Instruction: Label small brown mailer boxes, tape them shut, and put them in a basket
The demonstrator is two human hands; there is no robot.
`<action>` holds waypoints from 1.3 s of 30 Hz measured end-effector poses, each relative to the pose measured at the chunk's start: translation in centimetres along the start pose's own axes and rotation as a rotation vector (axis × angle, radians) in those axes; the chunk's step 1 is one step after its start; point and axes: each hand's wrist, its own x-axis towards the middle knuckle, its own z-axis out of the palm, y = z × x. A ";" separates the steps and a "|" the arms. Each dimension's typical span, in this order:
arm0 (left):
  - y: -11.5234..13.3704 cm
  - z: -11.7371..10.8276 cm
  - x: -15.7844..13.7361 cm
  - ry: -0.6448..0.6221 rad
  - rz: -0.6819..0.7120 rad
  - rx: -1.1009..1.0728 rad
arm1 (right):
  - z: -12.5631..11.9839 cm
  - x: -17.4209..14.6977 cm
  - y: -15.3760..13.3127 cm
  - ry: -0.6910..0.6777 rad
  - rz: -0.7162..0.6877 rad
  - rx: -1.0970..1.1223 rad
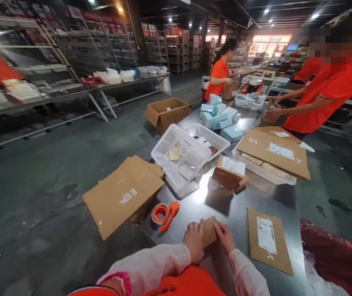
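A small brown cardboard box [208, 235] lies on the metal table [194, 211] close to my body, between both hands. My left hand [194, 239] grips its left side with bent fingers. On the other side, my right hand [225, 237] holds the right edge, thumb and fingertips against the cardboard. An orange tape dispenser [170, 216] with a roll of clear tape rests to the left of my hands. To their right lies a flat cardboard piece [270, 242] with a white label.
Flattened cartons [125, 193] overhang the table's left edge. Beyond are white baskets [180, 158], a labelled carton [230, 172], pale blue boxes [221, 115] and stacked cardboard [274, 150]. Two co-workers [217, 80] in orange shirts stand farther back and right. Dark red plastic-wrapped material [333, 255] borders the right.
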 end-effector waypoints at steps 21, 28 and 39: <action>-6.0 -2.8 -8.1 0.325 0.016 -0.908 | 2.7 0.0 -1.6 -0.137 -0.038 -0.137; -5.1 2.4 -7.0 0.372 0.149 -0.676 | 0.9 -2.1 -3.2 0.008 0.031 -0.023; -5.4 3.0 -7.3 0.372 0.223 -0.598 | 1.4 -1.6 -6.5 -0.417 0.370 0.290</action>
